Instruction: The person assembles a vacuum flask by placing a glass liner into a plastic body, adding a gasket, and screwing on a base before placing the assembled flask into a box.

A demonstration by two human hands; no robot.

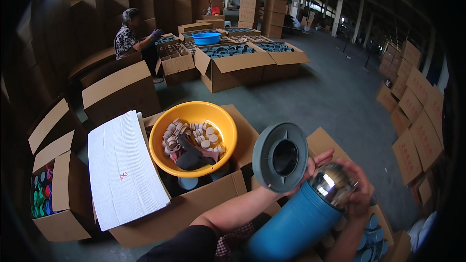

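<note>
A blue cylindrical flask shell (296, 221) leans up from the lower edge between my forearms. Out of its upper end bulges a rounded, mirror-like silver liner (334, 184). My right hand (358, 189) is closed round the far right side of that silver end. Beside it, my left hand (315, 162) holds a grey-green round flask base (280, 157) with a dark hole in its middle. The base covers much of the left palm, with fingers showing past its right edge. The base is apart from the shell's rim, tilted toward me.
An orange basin (228, 150) of pale round discs and a dark cloth or glove sits on an open carton (194, 213). White sheets (124, 174) lie left of it. Lower right, a carton holds grey-blue parts (374, 237). Another person (128, 39) sits far left by cartons.
</note>
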